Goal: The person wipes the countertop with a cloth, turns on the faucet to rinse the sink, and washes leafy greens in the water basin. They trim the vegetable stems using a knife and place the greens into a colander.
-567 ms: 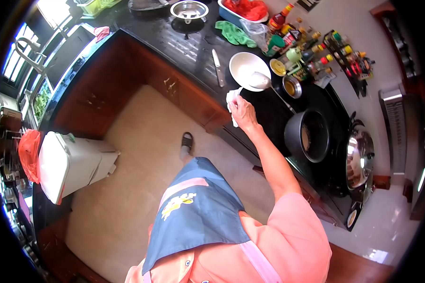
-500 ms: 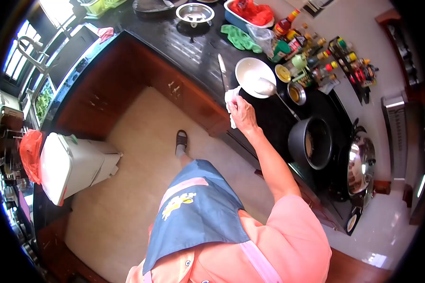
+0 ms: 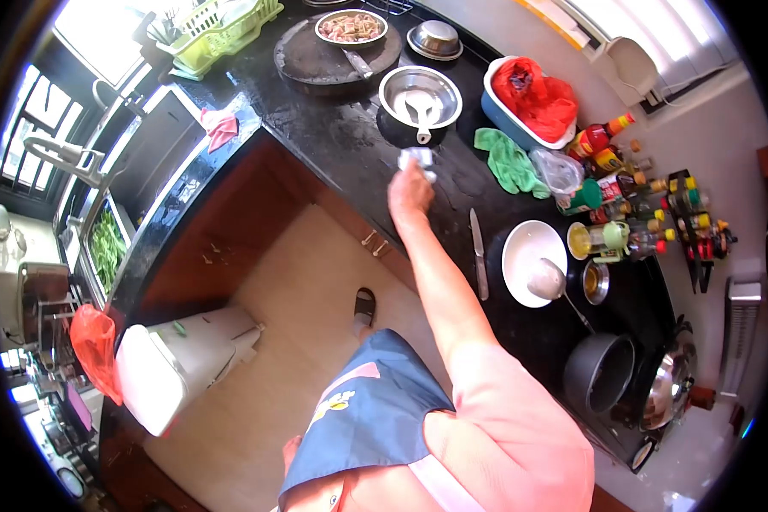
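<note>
My right hand (image 3: 411, 194) reaches over the black counter (image 3: 350, 145) with its fingers closed on a crumpled white tissue (image 3: 416, 160); whether it is paper or cloth I cannot tell. Just beyond it stands a steel bowl (image 3: 401, 83) with a white spoon (image 3: 421, 115) in it. A knife (image 3: 480, 256) lies to the right of my forearm, beside a white bowl (image 3: 520, 243) that has a ladle (image 3: 546, 279) resting in it. Only a sliver of my left hand (image 3: 291, 447) shows beside the apron, its fingers hidden.
At the back a bowl of cut meat (image 3: 350, 28) and a cleaver (image 3: 358, 64) rest on a round chopping board (image 3: 294, 55). A green cloth (image 3: 508, 162), a blue basin (image 3: 505, 115) and several bottles (image 3: 631, 183) line the right. A dark pot (image 3: 599, 373) sits nearer me.
My right hand has moved left and farther along the counter with the tissue, away from the white bowl and knife. The view has turned, showing the meat and chopping board.
</note>
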`<move>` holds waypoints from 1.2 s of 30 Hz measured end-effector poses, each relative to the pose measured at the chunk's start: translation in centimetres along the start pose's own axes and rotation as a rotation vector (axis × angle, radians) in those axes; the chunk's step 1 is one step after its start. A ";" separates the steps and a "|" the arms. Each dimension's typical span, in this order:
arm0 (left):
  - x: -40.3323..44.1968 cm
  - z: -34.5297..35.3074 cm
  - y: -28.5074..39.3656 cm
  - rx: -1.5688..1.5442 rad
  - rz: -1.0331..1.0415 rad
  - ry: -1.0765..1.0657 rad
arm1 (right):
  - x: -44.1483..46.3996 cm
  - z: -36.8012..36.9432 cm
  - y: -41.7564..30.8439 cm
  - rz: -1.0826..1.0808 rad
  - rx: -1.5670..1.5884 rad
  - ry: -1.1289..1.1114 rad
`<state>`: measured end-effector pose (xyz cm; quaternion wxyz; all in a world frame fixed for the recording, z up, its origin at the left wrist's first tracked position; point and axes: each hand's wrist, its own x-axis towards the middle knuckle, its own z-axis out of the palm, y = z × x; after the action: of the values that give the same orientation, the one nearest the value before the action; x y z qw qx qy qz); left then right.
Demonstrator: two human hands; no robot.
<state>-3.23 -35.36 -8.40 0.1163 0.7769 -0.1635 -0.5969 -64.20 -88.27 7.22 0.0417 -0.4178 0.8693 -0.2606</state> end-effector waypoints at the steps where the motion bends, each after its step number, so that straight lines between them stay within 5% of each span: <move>1: 0.0 -0.9 0.7 0.039 -0.019 -0.035 | 1.5 2.5 -2.4 -0.042 0.033 -0.008; 4: -0.1 -1.6 6.7 0.109 -0.031 0.041 | 4.0 9.5 -9.0 -0.312 0.012 -0.031; 5: -0.8 -1.2 8.3 0.115 -0.036 0.101 | 4.0 8.8 -10.9 -0.303 0.011 -0.187; 10: 0.8 0.7 12.9 -0.238 -0.069 0.201 | 1.1 2.1 -7.5 -0.397 0.009 -0.264; 15: 5.9 0.7 17.7 0.011 -0.038 0.067 | 2.1 -11.8 3.7 0.067 -0.366 -0.206; 20: 11.3 -0.6 23.4 0.185 0.047 -0.052 | 4.7 -15.4 18.2 0.464 -0.587 -0.050; 26: 18.6 -4.0 29.4 0.341 0.227 -0.149 | 3.1 -15.7 11.4 0.215 -0.498 0.118; 30: 18.5 -4.7 33.1 0.077 0.187 -0.103 | 4.0 -11.7 16.1 0.210 -0.671 0.299; 32: 17.2 -4.5 35.2 -0.006 0.146 -0.077 | 4.2 -11.1 21.9 0.312 -0.663 -0.039; 36: 17.4 -6.4 34.1 0.085 0.092 -0.027 | 4.0 -12.5 17.5 0.252 -0.708 -0.023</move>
<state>3.08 -73.63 -9.42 0.1080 0.7646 -0.2257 -0.5940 -82.72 -77.00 10.06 -0.0639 -0.2991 0.9496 0.0680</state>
